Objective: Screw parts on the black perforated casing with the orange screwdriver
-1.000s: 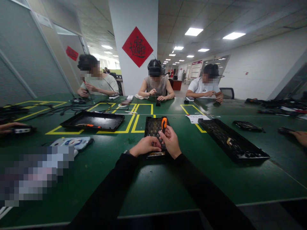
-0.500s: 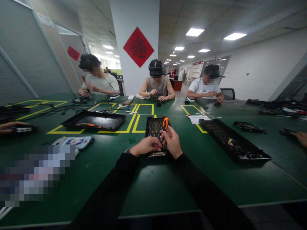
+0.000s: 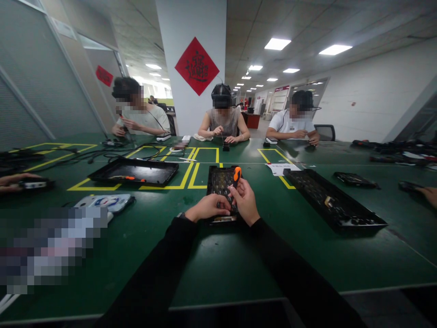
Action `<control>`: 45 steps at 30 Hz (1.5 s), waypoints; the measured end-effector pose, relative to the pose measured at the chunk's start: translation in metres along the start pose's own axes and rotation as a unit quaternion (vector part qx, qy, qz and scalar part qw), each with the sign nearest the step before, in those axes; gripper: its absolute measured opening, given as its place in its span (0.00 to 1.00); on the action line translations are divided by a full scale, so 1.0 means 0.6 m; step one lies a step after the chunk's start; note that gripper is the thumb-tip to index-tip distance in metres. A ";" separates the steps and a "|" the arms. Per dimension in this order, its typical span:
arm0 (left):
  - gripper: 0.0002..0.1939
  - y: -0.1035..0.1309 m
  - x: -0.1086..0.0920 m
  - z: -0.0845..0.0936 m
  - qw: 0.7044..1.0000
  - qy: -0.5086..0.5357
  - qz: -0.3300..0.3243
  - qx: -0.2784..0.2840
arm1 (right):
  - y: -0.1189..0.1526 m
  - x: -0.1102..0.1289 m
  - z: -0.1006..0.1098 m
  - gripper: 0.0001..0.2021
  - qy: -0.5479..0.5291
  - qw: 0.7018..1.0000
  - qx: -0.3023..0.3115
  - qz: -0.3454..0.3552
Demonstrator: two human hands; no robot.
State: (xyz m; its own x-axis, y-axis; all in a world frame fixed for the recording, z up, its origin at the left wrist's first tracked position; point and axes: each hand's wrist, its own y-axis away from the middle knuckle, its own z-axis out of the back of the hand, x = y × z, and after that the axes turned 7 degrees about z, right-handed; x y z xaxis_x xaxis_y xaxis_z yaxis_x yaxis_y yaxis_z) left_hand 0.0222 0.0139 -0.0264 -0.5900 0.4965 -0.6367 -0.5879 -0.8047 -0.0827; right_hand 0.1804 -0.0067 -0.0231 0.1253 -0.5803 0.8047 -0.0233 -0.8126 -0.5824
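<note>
In my right hand (image 3: 246,200) is an orange-and-black screwdriver (image 3: 237,175), its handle upright and its tip hidden behind the fingers. Beneath both hands a black rectangular tray-like panel (image 3: 218,178) lies on the table, with rows of small pale marks on its inside and a shiny strip at the near end. My left hand (image 3: 210,206) rests over the panel's left side, fingers pinched together close to the screwdriver's lower end. Whatever those fingers hold is too small and covered to make out.
A black tray (image 3: 155,175) with orange-handled tools stands left on the green table (image 3: 225,269). To the right lie a long black tray (image 3: 336,205), a paper sheet (image 3: 282,169) and a small black panel (image 3: 355,179). A patterned phone case (image 3: 105,202) lies left. Several people sit around.
The screwdriver's handle has turned and tilted slightly to the right in my right hand. My left hand has stayed in nearly the same place over the panel.
</note>
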 end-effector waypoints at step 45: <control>0.13 -0.003 0.009 -0.002 0.999 0.019 -0.023 0.014 | -0.001 -0.002 0.002 0.20 0.013 1.000 -0.005 -0.006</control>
State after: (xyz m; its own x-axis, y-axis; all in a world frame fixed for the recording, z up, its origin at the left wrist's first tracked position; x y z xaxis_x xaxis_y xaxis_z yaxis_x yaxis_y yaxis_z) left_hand 0.0207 0.0176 -0.0310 -0.5406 0.5195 -0.6617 -0.6299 -0.7713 -0.0910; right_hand 0.1815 -0.0056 -0.0239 0.0994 -0.5722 0.8141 -0.0321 -0.8196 -0.5721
